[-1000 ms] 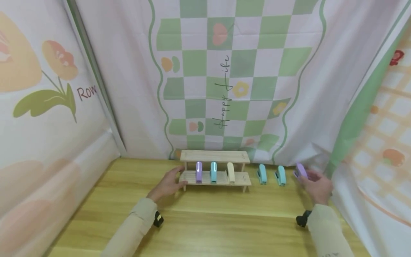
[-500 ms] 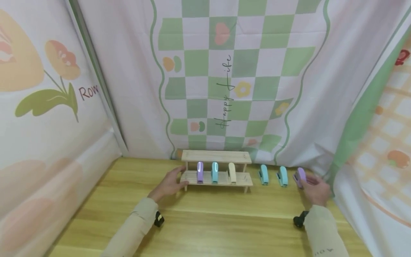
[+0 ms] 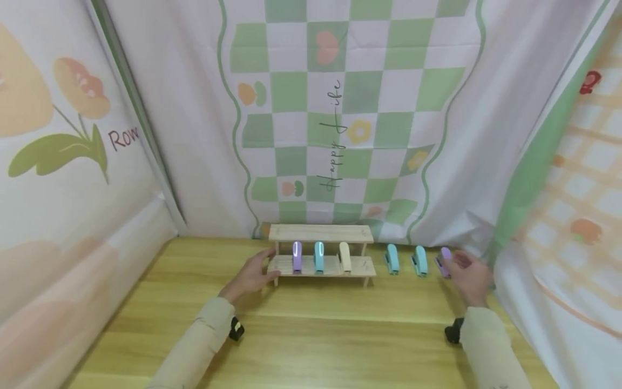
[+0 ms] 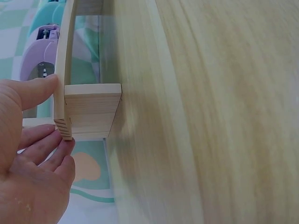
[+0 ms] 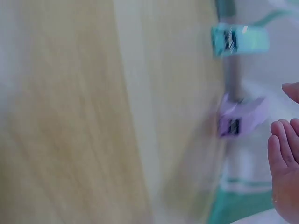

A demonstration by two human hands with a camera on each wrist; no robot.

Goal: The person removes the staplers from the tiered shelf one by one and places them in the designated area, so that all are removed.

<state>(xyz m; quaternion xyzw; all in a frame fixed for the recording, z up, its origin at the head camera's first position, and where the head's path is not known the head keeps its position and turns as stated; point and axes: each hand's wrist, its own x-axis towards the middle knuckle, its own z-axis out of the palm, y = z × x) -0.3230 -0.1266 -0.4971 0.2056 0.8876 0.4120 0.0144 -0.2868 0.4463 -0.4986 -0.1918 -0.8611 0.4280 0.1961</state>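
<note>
Logging a release: right hand (image 3: 470, 278), fingers extended, has come off the purple stapler (image 5: 241, 117), now on the counter (image 3: 340, 324) at frame right beside a teal stapler (image 3: 420, 261). We judge it set down. Left hand (image 3: 249, 276) still grips the wooden rack (image 3: 362, 265), centre frame.

Wooden table (image 3: 340, 346) — checked cloth (image 3: 335, 102) behind

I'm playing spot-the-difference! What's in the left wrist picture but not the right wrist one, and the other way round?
Only the left wrist view: a pale wooden shelf, its purple plastic stapler and teal plastic stapler, and the left hand gripping its end.

Only the right wrist view: the right hand, plus another purple stapler and another teal stapler on the yellow-brown wooden table.

Both: that table and green-and-white cloth.
</note>
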